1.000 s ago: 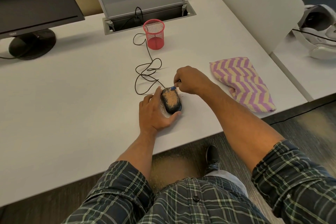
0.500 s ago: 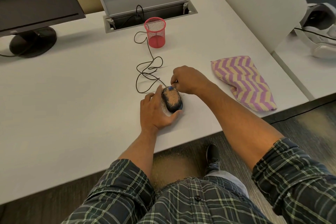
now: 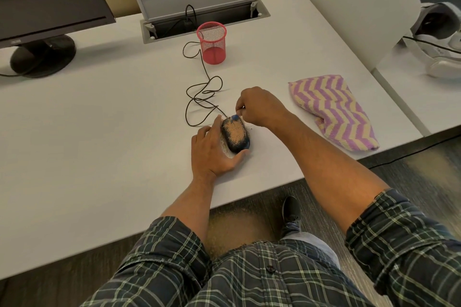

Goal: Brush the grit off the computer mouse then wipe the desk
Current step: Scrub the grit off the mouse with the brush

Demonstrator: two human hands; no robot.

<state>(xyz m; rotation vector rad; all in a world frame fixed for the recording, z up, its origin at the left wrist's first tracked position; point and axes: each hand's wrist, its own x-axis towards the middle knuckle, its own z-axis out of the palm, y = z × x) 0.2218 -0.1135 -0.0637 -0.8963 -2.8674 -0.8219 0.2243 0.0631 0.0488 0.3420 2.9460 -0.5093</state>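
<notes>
Fingers (image 3: 219, 127) brace gritty mouse (image 3: 235, 135) on white desk (image 3: 99, 132) beside partition (image 3: 349, 7).

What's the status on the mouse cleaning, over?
Left hand grips mouse. Right hand holds small brush at its front. Grit mostly on. Cloth untouched.

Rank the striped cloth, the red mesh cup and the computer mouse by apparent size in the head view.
1. striped cloth, clearly largest.
2. red mesh cup and computer mouse look alike; the mouse lies nearer the camera, so no ranking between them.

One head-worn wide-angle view looks forward and steeply down from close above the desk (image 3: 99, 132) edge.
</notes>
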